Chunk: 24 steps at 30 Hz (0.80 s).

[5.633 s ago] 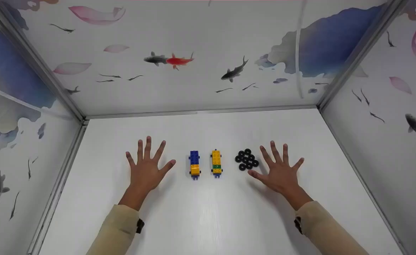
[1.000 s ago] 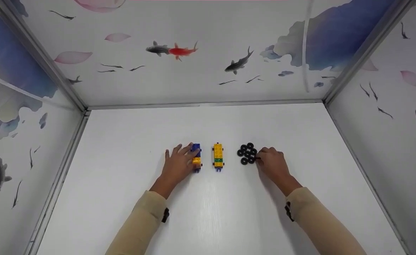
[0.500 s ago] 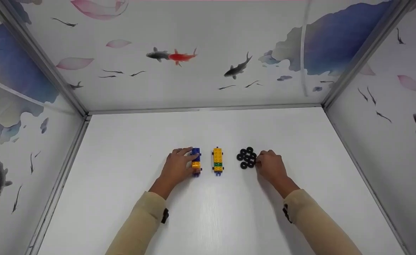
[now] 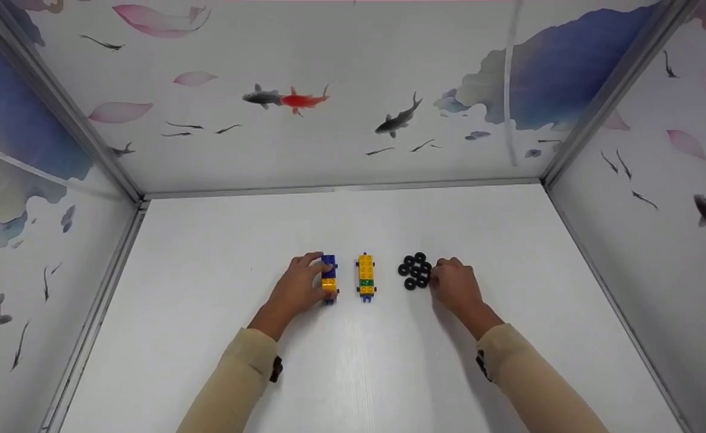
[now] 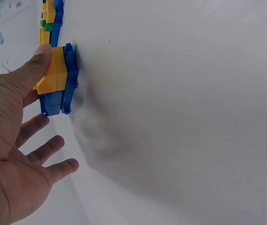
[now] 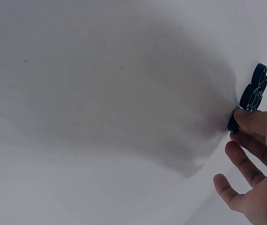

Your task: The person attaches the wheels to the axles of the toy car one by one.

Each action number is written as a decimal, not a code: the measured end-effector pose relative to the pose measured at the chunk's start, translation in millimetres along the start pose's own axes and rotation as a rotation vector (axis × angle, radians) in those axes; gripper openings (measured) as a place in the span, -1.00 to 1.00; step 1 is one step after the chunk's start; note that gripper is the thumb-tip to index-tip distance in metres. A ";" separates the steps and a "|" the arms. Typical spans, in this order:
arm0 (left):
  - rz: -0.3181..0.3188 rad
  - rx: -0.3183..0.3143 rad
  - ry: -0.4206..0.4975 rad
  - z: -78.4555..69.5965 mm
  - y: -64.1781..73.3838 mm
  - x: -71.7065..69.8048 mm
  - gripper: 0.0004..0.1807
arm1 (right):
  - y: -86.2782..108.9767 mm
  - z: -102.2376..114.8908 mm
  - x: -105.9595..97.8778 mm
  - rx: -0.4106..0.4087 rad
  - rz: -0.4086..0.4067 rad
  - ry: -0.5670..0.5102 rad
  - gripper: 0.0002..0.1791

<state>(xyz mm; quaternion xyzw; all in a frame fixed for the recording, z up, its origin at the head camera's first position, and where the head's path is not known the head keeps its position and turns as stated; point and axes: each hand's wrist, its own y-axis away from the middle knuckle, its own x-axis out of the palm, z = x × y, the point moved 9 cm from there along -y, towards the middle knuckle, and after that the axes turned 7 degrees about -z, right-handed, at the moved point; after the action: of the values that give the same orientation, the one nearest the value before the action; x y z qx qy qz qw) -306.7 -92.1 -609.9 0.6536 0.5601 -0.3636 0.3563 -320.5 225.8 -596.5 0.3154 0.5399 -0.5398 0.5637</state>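
My left hand (image 4: 293, 288) grips the blue-and-yellow building-block car (image 4: 329, 281) from its left side. In the left wrist view, the thumb lies against the car's yellow block (image 5: 56, 75), and the other fingers reach past its far side, several of them loosely spread. A second block car (image 4: 365, 267), yellow with a green band on a blue base, stands just right of it. My right hand (image 4: 458, 284) is at the right edge of a cluster of small black tyres (image 4: 409, 282). Its thumb and forefinger pinch one tyre (image 6: 232, 123) beside the others.
Everything lies on a white tabletop (image 4: 353, 373). White panels painted with fish and petals enclose it, with a back wall (image 4: 353, 156) and side walls (image 4: 629, 240) meeting at metal frame strips.
Both hands, first spread flat at either side, have moved inward. The left fingers have closed round the blue-and-yellow car over the last second; the right hand stays at the tyres.
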 end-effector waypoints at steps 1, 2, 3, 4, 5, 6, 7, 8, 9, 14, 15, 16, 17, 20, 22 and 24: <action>0.003 0.001 0.005 0.2 -0.2 0.1 -0.30 | -0.2 0.5 0.1 -0.003 -0.003 0.001 -0.95; 0.006 0.003 0.008 0.3 -0.3 0.2 -0.30 | -0.3 0.7 -0.2 -0.004 -0.008 0.001 -0.95; 0.011 0.003 0.012 0.3 -0.5 0.5 -0.30 | -0.4 1.0 -0.3 -0.006 -0.011 0.004 -0.95; 0.015 0.005 0.014 0.3 -0.6 0.8 -0.30 | -0.4 1.3 -0.5 -0.009 -0.015 0.005 -0.95; 0.020 0.006 0.014 0.5 -0.8 1.2 -0.29 | -0.5 1.6 -0.6 -0.012 -0.017 0.007 -0.96; 0.024 0.006 0.014 0.5 -1.0 1.7 -0.29 | -0.5 1.7 -0.4 -0.014 -0.018 0.009 -0.96; 0.027 0.007 0.013 0.5 -1.0 2.1 -0.29 | -0.5 2.0 -0.5 -0.017 -0.021 0.011 -0.95; 0.028 0.011 0.011 0.3 -1.0 2.5 -0.29 | -0.4 2.3 -0.3 -0.022 -0.022 0.016 -0.95; 0.030 0.013 0.008 0.2 -1.1 3.0 -0.28 | -0.3 2.6 -0.3 -0.025 -0.022 0.021 -0.95; 0.030 0.025 0.003 -1.5 -0.3 5.7 -0.27 | 0.2 3.2 1.0 -0.028 -0.009 0.049 -0.94; 0.030 0.023 0.008 -1.8 -0.3 6.5 -0.25 | 0.1 3.2 0.9 -0.026 -0.009 0.052 -0.94; 0.028 0.022 0.012 -2.2 -0.1 7.1 -0.25 | 0.0 3.2 1.0 -0.024 -0.008 0.053 -0.94; 0.025 0.022 0.017 -2.6 -0.2 7.5 -0.24 | -0.2 3.4 0.9 -0.027 -0.010 0.056 -0.94; 0.015 0.017 0.022 -3.2 -0.5 8.5 -0.22 | -0.8 4.1 0.1 -0.031 -0.021 0.056 -0.96; 0.010 0.015 0.015 -2.7 -1.4 9.4 -0.21 | -0.9 4.6 0.1 -0.035 -0.030 0.053 -0.96; 0.006 0.012 0.011 -2.1 -1.8 10.2 -0.20 | -0.8 5.0 0.3 -0.041 -0.041 0.052 -0.94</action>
<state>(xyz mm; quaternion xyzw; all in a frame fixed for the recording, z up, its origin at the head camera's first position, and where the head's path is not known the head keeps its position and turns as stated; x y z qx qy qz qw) -307.2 -85.3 -617.9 0.6594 0.5579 -0.3621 0.3504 -320.0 220.9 -595.5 0.3064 0.5717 -0.5316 0.5446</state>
